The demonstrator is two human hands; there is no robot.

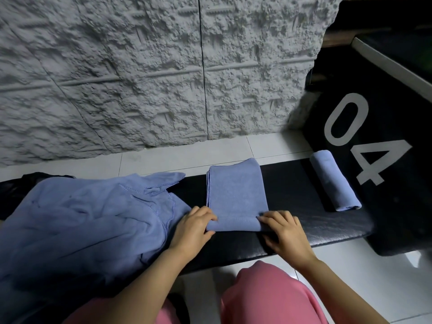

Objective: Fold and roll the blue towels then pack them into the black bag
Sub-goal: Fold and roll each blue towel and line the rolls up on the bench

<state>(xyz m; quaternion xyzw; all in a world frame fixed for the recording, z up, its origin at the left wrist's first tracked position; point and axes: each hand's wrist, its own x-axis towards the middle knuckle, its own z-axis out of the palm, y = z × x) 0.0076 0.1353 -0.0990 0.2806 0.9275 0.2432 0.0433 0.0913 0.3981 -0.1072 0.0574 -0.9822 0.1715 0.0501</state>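
A folded blue towel (236, 190) lies as a long strip on the black padded bench (304, 206), its near end turned over into a short roll. My left hand (194, 228) pinches the left end of that roll and my right hand (284, 232) pinches the right end. A finished rolled blue towel (334, 181) lies further right on the bench. A heap of loose blue towels (79, 220) covers the bench's left part. A bit of black material (39, 176), perhaps the black bag, shows behind the heap.
A rough grey textured wall (140, 78) rises just behind the bench. A black block marked "04" (374, 141) stands at the right. White floor tiles (362, 277) lie around. My pink-trousered knees (268, 298) sit below the bench's front edge.
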